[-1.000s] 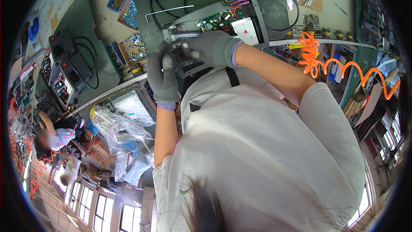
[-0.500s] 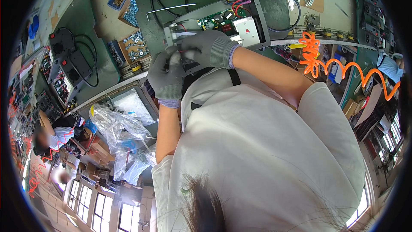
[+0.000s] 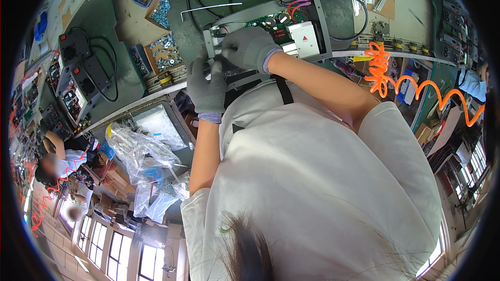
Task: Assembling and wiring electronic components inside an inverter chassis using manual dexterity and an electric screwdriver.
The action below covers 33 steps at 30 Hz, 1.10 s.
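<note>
An opened metal device chassis (image 3: 323,30) stands on the bench in front of me, with a green circuit board (image 3: 253,22), red and yellow wires and a white metal cover (image 3: 303,39) inside. My left hand (image 3: 207,87), in a grey glove, grips the near corner of its left end panel (image 3: 209,41), fingers outside and thumb inside. Just inside that panel is my right hand (image 3: 250,49), also gloved, with its fingers curled and pinched. Whatever its fingertips hold is hidden behind them.
Beyond the chassis lies a thin bent metal rod (image 3: 211,8). Trays of screws (image 3: 167,52) are to the left, near two black units with red switches (image 3: 86,70). Plastic bags (image 3: 140,148) lie at lower left. An orange coiled hose (image 3: 379,70) hangs at right. Other people work farther off.
My hands have moved apart. The left has shifted from near the right hand's fingertips to the end panel's corner; the right has drawn slightly back toward the panel's inside, uncovering the panel.
</note>
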Motion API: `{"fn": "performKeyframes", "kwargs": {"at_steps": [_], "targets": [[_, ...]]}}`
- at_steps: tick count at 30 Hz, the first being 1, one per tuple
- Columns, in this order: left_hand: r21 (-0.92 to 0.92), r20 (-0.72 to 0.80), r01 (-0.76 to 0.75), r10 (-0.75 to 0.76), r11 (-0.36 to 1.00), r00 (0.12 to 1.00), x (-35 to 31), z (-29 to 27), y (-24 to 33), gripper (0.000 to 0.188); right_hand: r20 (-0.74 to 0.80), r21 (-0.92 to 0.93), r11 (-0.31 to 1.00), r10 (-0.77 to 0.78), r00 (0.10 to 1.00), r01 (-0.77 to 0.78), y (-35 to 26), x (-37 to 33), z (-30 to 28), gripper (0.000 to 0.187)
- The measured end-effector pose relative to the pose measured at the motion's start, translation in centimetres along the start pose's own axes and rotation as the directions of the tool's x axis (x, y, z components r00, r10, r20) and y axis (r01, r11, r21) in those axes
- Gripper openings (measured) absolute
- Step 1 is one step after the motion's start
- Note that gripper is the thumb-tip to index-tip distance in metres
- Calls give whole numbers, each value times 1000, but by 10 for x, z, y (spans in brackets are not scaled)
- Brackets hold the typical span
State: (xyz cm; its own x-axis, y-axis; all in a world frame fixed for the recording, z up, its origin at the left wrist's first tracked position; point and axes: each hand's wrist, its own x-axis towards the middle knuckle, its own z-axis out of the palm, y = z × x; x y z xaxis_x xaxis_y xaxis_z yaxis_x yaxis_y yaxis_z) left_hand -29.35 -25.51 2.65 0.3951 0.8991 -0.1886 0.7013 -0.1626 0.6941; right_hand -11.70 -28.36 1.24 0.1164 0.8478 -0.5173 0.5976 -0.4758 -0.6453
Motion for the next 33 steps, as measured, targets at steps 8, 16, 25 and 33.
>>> {"fn": "performKeyframes", "kwargs": {"at_steps": [8, 16, 25, 33], "targets": [[6, 5, -28, 28, 1000, 1000, 1, 2, -9, 44, 141, 125, 991, -64, 988, 46, 12, 21, -3, 28], [-18, -6, -41, 41, 999, 999, 2, 1, -8, 37, 264, 53, 998, -49, 963, 37, 4, 30, -20, 26], [69, 22, -81, 79, 994, 997, 7, -3, -1, 41, 152, 296, 955, -60, 987, 13, 14, 31, 0, 20], [-33, 78, -81, 84, 996, 993, 14, -17, -16, 33, 227, -127, 985, -81, 970, 113, -17, 28, -27, 27]]}}
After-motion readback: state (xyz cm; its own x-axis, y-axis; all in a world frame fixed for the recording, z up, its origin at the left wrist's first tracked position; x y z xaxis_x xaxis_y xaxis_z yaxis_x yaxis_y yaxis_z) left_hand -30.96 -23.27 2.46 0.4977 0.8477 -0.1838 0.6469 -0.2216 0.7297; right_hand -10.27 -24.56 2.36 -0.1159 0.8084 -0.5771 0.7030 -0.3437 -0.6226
